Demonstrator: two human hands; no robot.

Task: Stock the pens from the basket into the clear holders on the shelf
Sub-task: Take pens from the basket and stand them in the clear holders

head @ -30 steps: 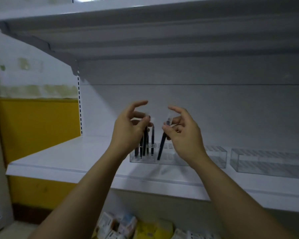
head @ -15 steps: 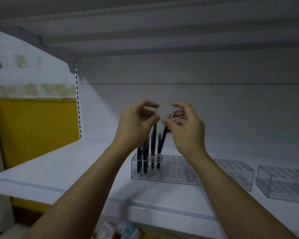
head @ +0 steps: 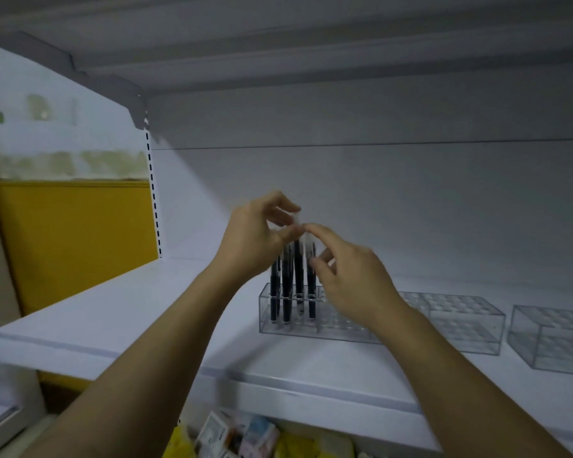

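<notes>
The white shelf [head: 146,312] carries a row of clear holders [head: 460,325], dark pens [head: 285,292] upright at the row's left end.

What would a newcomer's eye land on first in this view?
Two hands meet mid-frame over dark pens standing in the left end of a clear holder on the white shelf: the left hand pinches their tops, the right hand touches them. A yellow wall panel stands out far left; a second holder sits at the right edge.
</notes>
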